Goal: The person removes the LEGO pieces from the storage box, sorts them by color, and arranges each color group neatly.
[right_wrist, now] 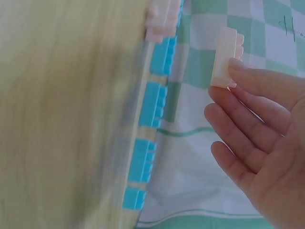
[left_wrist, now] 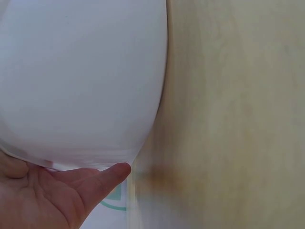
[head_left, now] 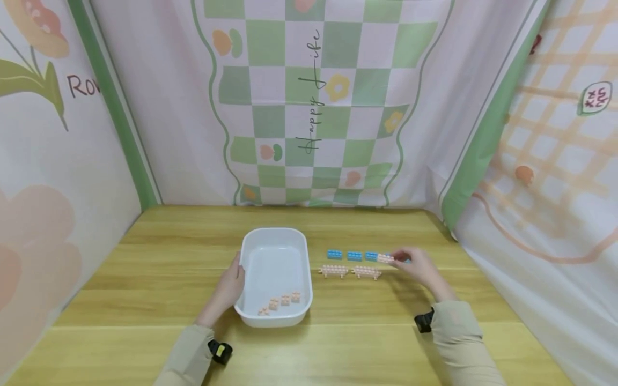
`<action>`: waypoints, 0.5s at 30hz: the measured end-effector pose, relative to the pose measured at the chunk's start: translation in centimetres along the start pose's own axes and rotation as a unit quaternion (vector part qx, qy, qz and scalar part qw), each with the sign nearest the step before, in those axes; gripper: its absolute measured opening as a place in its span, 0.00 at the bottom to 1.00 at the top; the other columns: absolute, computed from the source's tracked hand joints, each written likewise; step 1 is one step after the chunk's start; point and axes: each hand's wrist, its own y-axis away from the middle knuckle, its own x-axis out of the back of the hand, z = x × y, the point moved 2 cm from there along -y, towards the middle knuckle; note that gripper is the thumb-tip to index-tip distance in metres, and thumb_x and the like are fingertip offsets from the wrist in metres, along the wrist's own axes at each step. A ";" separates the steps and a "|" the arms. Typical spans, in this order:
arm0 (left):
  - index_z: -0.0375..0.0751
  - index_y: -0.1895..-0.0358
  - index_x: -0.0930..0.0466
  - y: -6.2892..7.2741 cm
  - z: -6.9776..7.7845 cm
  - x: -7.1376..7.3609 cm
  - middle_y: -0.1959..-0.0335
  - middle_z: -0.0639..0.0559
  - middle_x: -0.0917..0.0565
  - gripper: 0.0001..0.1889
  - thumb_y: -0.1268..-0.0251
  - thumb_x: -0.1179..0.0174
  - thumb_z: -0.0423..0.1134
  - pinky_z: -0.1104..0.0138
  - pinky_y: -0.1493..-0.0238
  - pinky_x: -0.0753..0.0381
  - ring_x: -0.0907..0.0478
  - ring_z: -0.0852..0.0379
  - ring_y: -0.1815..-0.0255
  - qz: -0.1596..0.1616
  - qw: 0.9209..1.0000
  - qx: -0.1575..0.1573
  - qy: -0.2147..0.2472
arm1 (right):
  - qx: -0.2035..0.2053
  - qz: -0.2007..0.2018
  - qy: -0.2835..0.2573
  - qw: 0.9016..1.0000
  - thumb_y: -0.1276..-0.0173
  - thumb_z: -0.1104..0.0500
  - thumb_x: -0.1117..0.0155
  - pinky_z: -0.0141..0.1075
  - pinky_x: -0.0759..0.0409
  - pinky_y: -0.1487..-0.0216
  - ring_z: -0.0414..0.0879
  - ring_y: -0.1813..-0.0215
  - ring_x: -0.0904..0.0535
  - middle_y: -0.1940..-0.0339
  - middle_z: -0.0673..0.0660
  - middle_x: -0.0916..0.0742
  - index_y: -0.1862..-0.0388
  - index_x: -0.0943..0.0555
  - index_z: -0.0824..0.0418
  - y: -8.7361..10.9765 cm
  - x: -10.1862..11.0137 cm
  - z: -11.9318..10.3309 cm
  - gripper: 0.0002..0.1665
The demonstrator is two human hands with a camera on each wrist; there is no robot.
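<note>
My left hand (head_left: 230,281) holds the left side of a white plastic tub (head_left: 309,273). In the left wrist view that hand lies against the tub's outer wall. Between thumb and fingers, my right hand (head_left: 416,264) pinches a pale pink building brick (right_wrist: 224,57), raised above a row of blue building bricks (head_left: 354,255). The held brick covers part of that row in the head view. Nearer the person lie two long pale pink studded pieces (head_left: 334,270), end to end, with small pegs underneath.
Inside the tub's near end sit several small peach bricks (head_left: 285,299). The wooden table (head_left: 367,343) meets a checked curtain (head_left: 309,107) at the back. Printed cloth also hangs on the left and right sides.
</note>
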 end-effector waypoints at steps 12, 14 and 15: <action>0.31 0.27 0.58 0.0 -0.1 -0.1 0.30 0.29 0.43 0.27 0.25 0.69 0.36 0.51 0.49 0.18 0.28 0.33 0.42 -0.005 1.000 0.004 0.004 | -0.008 -0.036 -0.004 0.999 0.44 0.67 0.33 0.40 0.18 0.61 0.53 0.65 0.18 0.69 0.64 0.14 0.65 0.18 0.73 0.9 0.5 1.9 0.09; 0.31 0.27 0.58 0.0 -0.1 -0.1 0.30 0.30 0.44 0.27 0.25 0.69 0.36 0.51 0.49 0.19 0.29 0.33 0.41 -0.005 1.000 0.003 0.005 | -0.021 -0.046 -0.004 0.999 0.44 0.66 0.33 0.40 0.18 0.60 0.53 0.64 0.18 0.68 0.64 0.13 0.64 0.18 0.72 0.9 0.4 2.3 0.10; 0.31 0.27 0.58 0.0 -0.1 -0.1 0.30 0.30 0.44 0.27 0.25 0.69 0.36 0.51 0.49 0.19 0.29 0.33 0.41 -0.006 1.000 0.004 0.006 | -0.024 -0.051 -0.003 0.998 0.43 0.65 0.33 0.41 0.18 0.60 0.53 0.64 0.18 0.67 0.64 0.13 0.64 0.18 0.73 0.9 0.3 2.5 0.11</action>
